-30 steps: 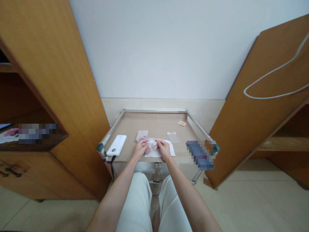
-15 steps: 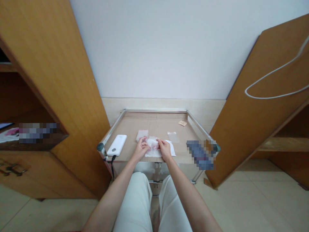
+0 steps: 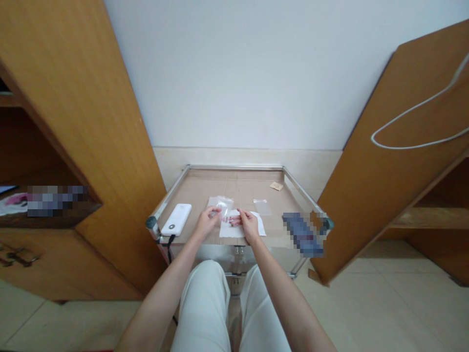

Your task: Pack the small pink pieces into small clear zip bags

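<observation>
My left hand point(image 3: 205, 220) pinches a small clear plastic bag point(image 3: 222, 204), lifted a little above the cart top. My right hand point(image 3: 248, 224) rests on a white sheet of paper point(image 3: 240, 229), its fingers closed near several small pink pieces point(image 3: 227, 219) lying on that sheet. Whether the right fingers hold one of the pieces is too small to see. Both hands work at the front middle of a low metal-framed cart point(image 3: 172, 192).
A white power bank point(image 3: 177, 219) with a black cord lies at the cart's left. An empty clear bag point(image 3: 261, 206), a small tan tag point(image 3: 276, 186) and a blurred dark object point(image 3: 303, 233) lie to the right. Open wooden cabinet doors point(image 3: 91, 127) flank the cart.
The clear bag has left the pink pieces on the white sheet and now hangs from my left hand, which moved slightly left. My right hand stays on the sheet.
</observation>
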Motion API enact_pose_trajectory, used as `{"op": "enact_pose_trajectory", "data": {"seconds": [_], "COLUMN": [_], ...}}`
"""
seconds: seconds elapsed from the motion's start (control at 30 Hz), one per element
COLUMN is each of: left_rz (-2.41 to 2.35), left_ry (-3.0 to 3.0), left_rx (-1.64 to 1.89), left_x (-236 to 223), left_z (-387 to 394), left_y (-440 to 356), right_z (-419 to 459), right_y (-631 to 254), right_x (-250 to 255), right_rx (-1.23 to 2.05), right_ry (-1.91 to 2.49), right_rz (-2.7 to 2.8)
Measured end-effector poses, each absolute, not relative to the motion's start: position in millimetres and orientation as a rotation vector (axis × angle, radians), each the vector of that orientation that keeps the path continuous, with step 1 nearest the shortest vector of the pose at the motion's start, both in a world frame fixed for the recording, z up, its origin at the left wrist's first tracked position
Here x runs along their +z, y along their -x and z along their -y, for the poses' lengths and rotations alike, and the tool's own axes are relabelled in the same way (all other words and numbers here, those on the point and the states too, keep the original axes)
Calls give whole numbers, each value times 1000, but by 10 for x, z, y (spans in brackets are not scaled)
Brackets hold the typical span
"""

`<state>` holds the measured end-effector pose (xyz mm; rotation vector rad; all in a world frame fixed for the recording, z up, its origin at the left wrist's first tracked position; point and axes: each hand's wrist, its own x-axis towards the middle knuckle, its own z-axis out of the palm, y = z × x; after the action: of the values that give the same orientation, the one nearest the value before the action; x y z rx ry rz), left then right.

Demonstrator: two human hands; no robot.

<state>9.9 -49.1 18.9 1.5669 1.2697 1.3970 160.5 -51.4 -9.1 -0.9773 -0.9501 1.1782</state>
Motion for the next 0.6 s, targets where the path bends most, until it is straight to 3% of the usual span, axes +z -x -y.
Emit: {"op": "enact_pose_trajectory", "data": {"seconds": [0.23,0.6], "left_rz": [-1320,-1455], "left_ry": [-1394,-1327], "left_rx": [1478,1289], "left_x": [362,94], "left_z": [169,-84], "left_y": [11,9], "right_z": [495,486], "right_y": [-1602,-1597], "right_x": [-110,-118], "right_rx": [1189,1197], "right_ry": [978,964], "right_rz": [944,949]}}
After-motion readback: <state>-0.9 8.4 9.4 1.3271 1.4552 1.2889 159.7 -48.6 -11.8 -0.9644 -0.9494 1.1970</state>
